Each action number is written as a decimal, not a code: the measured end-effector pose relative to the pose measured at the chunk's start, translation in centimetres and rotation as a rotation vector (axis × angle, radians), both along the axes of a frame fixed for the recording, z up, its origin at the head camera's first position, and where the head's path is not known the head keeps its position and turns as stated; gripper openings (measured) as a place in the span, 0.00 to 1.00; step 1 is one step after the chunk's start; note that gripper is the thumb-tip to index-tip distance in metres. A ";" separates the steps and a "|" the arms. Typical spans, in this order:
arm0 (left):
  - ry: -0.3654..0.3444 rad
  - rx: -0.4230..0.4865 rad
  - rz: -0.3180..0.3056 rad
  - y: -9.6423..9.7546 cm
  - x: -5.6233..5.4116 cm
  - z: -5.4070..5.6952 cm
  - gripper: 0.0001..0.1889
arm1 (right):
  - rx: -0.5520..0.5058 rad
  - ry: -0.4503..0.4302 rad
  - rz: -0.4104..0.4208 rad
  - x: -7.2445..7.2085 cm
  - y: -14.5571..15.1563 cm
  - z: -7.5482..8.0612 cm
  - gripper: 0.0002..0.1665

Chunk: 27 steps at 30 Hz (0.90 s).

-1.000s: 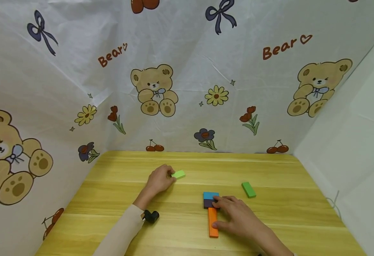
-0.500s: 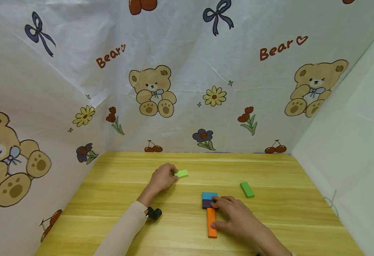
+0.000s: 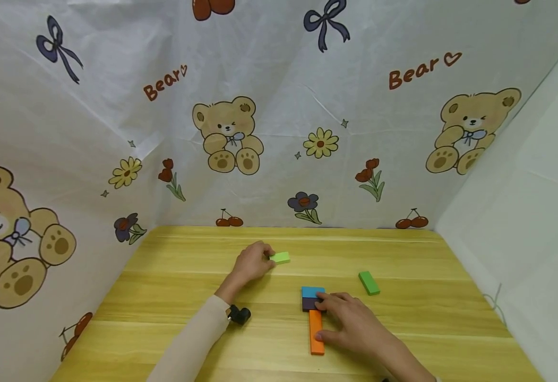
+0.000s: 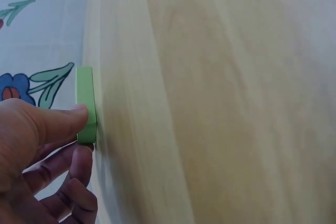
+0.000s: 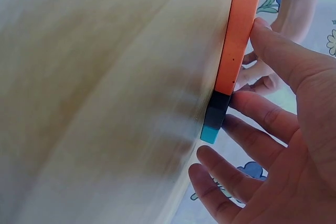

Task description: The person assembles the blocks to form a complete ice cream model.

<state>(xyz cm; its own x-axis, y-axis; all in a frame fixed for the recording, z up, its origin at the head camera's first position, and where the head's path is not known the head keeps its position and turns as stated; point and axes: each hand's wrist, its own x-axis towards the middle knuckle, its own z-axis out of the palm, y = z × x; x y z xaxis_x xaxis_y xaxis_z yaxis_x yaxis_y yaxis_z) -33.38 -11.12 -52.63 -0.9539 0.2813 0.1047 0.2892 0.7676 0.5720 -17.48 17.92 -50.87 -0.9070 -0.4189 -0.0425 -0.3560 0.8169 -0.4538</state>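
Note:
My left hand (image 3: pixel 252 261) pinches one end of a light green block (image 3: pixel 281 258) toward the back of the table. In the left wrist view the thumb lies on the face of the light green block (image 4: pixel 85 90). An orange long block (image 3: pixel 316 334) lies with its far end against a dark purple block (image 3: pixel 309 304), and a blue block (image 3: pixel 312 292) sits directly behind the purple one. My right hand (image 3: pixel 357 324) rests on these blocks. In the right wrist view its thumb touches the orange block (image 5: pixel 239 35), and extended fingertips touch the dark purple block (image 5: pixel 216 109).
A green block (image 3: pixel 369 283) lies alone behind and to the right of my right hand. The wooden table (image 3: pixel 403 254) ends at a bear-print cloth (image 3: pixel 269 201) at the back. White sheeting (image 3: pixel 527 223) borders the right side, where a thin cord hangs.
My left hand has moved to the right and slightly back, carrying the light green block with it. The right hand and the blocks under it stay in place.

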 end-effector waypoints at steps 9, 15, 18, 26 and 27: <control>-0.009 0.012 -0.029 1.5 -0.4 0.1 0.12 | -0.001 0.011 0.004 -0.1 0.2 -0.3 0.41; -0.035 0.062 -0.056 2.1 -0.5 0.0 0.12 | -0.004 0.014 0.007 -0.1 0.2 -0.3 0.41; -0.052 0.069 -0.064 2.6 -0.7 -0.2 0.13 | -0.003 0.015 0.007 -0.1 0.2 -0.3 0.41; -0.086 0.090 -0.095 3.6 -1.2 -0.3 0.13 | -0.008 0.026 0.011 -0.1 0.1 -0.3 0.40; -0.087 0.097 -0.104 3.7 -1.2 -0.3 0.13 | -0.012 0.025 0.011 -0.1 0.1 -0.3 0.40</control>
